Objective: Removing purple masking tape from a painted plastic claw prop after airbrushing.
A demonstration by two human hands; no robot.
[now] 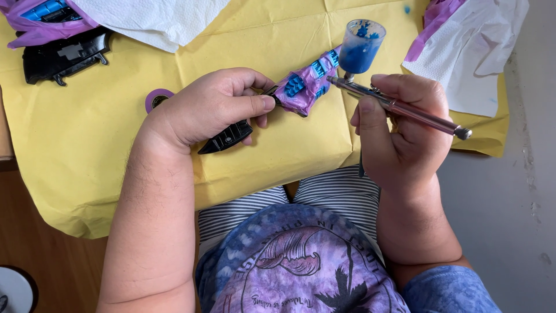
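Head view. My left hand (211,107) is closed around a black plastic part (229,137); thumb and fingers pinch it near the middle. The end of the part toward 2 o'clock is wrapped in purple masking tape (304,87), with blue-painted patches showing through gaps in the wrap. The black end sticks out below my hand toward 7 o'clock.

My right hand (399,133) is closed on a metal airbrush (399,107), held like a pen, index finger on top. Its nozzle points toward 10 o'clock and sits just beside the taped end; I cannot tell whether it touches. The airbrush cup (360,46), stained with blue paint, stands upright above the nozzle, at 12 o'clock from it.

Both hands are over a sheet of yellow paper (87,145) that covers the table. A roll of purple tape (155,97) lies on the paper at 9 o'clock from my left hand, partly hidden by the wrist. A second black part (61,58) lies at 10 o'clock, near the top left corner. White paper towels (156,20) lie along the top edge, at 12 and 2 o'clock.
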